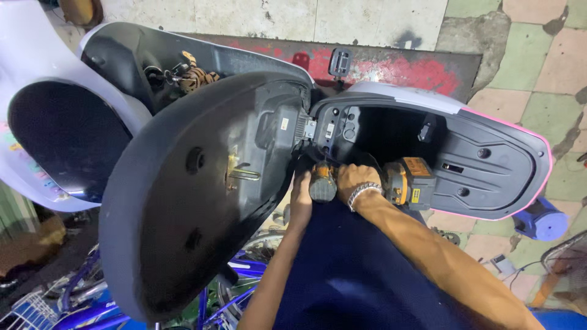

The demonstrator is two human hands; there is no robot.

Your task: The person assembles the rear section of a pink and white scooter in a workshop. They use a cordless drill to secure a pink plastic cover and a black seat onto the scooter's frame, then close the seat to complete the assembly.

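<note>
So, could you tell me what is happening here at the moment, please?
A person is leaning over a scooter whose seat is flipped up, showing the open storage compartment under it. The right hand, with a chain bracelet at the wrist, grips a cordless drill pointed at the front of the compartment near the seat hinge. The left hand rests beside the drill's nose. Bicycles stand below on the left.

The floor of worn square tiles in faded green and pink (pixel 538 73) carries everything here. A dark metal plate smeared with red paint (pixel 397 67) lies flat on it beside a pale concrete slab (pixel 275 18). One small grey-white boxy gadget (pixel 504 264) rests on the tiles at lower right.
</note>
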